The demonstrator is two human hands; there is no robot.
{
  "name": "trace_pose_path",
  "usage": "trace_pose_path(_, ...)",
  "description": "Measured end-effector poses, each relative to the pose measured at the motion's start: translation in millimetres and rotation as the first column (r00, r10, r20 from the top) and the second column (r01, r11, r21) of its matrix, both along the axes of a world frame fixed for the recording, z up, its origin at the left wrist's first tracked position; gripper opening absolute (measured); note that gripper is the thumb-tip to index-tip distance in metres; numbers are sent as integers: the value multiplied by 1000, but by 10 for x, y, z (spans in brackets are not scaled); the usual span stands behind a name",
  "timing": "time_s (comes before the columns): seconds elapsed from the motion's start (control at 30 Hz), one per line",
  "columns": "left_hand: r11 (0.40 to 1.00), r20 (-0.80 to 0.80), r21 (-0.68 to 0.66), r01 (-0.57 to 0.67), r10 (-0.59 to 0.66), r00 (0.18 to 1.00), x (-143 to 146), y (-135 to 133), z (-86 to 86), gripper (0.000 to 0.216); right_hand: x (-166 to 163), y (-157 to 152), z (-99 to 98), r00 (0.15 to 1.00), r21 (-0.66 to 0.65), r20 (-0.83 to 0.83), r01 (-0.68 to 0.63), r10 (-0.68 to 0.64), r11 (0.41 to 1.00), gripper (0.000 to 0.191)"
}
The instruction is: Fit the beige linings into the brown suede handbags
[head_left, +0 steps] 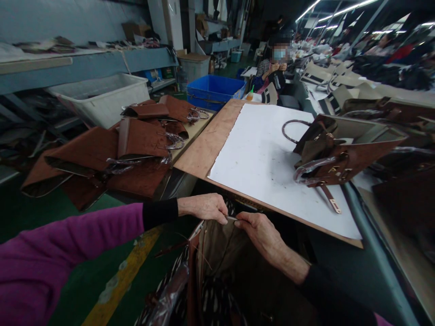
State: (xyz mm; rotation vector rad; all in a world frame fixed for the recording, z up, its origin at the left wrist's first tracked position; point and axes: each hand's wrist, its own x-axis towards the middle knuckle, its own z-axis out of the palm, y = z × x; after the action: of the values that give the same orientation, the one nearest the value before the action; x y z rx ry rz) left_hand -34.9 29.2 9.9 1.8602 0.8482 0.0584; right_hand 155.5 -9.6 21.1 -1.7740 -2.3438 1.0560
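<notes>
At six o'clock, below the near edge of the bench (199, 151), a brown bag (220, 240) stands open-mouthed in the worker's lap. The left hand (206, 207) and right hand (263, 233) meet, fingertips pinched tight and nearly touching, on a thin pale edge (232, 218) that looks like part of its rim; whether it is rim or a separate strip, I cannot tell.

The bag looks mostly made up: lining in, plastic-wrapped handle (175, 283) on. Loose threads (206, 258) by its side and the edge in the fingers suggest that finishing is only partly done; how much is left does not show.

At three o'clock a similar bag (363, 158) sits open on a white sheet (244, 140), its strap (330, 199) hanging toward four and taking up that side. At nine, brown bags (142, 140) lie heaped. A white bin (105, 99) stands at ten, a blue tub (214, 93) at twelve, a seated co-worker (265, 70) at one. The bench edge leaves little room just beyond the hands.
</notes>
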Motion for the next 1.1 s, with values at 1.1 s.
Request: trace_pose_path(1.1,868,-96,335,-366,418,904,34,-58,-155,17,321,634,35,983,-175,150,-82,109,981,23)
